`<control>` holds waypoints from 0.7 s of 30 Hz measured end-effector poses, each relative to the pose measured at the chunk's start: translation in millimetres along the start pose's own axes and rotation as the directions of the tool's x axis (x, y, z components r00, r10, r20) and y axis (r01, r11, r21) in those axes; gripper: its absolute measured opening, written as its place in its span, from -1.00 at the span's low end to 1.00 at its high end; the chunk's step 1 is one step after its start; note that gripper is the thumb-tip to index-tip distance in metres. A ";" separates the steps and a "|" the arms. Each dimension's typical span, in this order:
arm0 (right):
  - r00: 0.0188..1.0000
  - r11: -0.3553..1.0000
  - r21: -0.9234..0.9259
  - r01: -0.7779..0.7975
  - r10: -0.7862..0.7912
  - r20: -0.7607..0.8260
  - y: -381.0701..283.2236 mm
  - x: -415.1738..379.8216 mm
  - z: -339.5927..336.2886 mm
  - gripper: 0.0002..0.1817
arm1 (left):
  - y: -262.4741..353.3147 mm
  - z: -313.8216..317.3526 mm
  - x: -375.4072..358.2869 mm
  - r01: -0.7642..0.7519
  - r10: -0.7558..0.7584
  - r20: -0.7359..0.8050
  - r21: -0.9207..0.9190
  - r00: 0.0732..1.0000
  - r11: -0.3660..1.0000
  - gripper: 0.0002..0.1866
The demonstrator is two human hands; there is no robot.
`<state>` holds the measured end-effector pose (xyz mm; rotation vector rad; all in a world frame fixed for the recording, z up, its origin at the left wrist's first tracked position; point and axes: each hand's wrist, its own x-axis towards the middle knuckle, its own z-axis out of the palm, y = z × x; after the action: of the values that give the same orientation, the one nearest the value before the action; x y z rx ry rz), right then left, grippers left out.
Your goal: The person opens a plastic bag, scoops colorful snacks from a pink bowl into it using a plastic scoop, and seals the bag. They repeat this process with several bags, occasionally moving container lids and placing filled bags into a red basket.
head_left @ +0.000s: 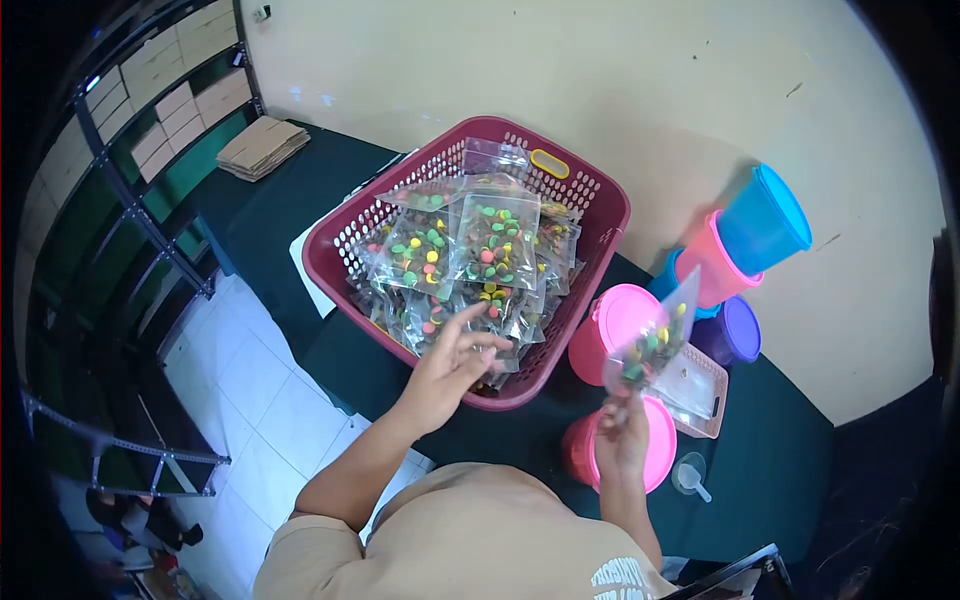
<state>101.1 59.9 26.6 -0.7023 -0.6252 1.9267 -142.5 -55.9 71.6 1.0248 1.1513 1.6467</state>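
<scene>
A maroon plastic basket (585, 350) holds a heap of clear zip bags (497, 240) filled with round green, yellow and red pieces. Over its front rim reaches my left hand (450, 370), fingers apart and nothing held, the fingertips close to the nearest bags. My right hand (625, 435) pinches the lower end of another clear bag of colored pieces (652, 345), slightly blurred. That bag is held up to the right of the basket, above a pink-lidded tub (660, 445) and in front of a second pink tub (620, 310).
Blue (765, 215), pink and purple (735, 330) tubs stand by the wall. A pale pink tray (712, 385) holds clear plastic bags. Near it lies a cup with a white scoop (692, 477). Flat cardboard (262, 147) is stacked at the table's far left, beside a metal shelf.
</scene>
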 end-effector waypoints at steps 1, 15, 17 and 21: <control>0.986 0.992 -0.109 -0.057 0.073 0.151 4.8 4.5 17.8 -0.53 | 1.6 -7.6 3.8 -0.018 0.019 -0.024 0.025 1.000 1.000 -0.36; 0.802 -0.294 -0.793 0.534 -0.121 0.584 59.9 56.7 112.1 -0.42 | -4.4 -51.3 33.8 0.007 0.279 -0.064 0.980 0.958 0.201 -0.70; 0.777 -0.349 -0.751 0.561 -0.091 0.623 60.5 58.1 109.0 -0.52 | -5.5 -51.8 35.1 0.019 0.216 -0.062 0.980 0.975 0.196 -0.71; 0.775 -0.347 -0.729 0.590 -0.011 0.632 58.4 60.1 108.8 -0.71 | -0.5 -48.1 37.5 0.099 0.052 -0.110 0.980 0.993 0.174 -0.73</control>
<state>-33.0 76.1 50.9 -0.8500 -2.5534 0.4142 -198.6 -32.7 65.2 1.6573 2.4644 0.6866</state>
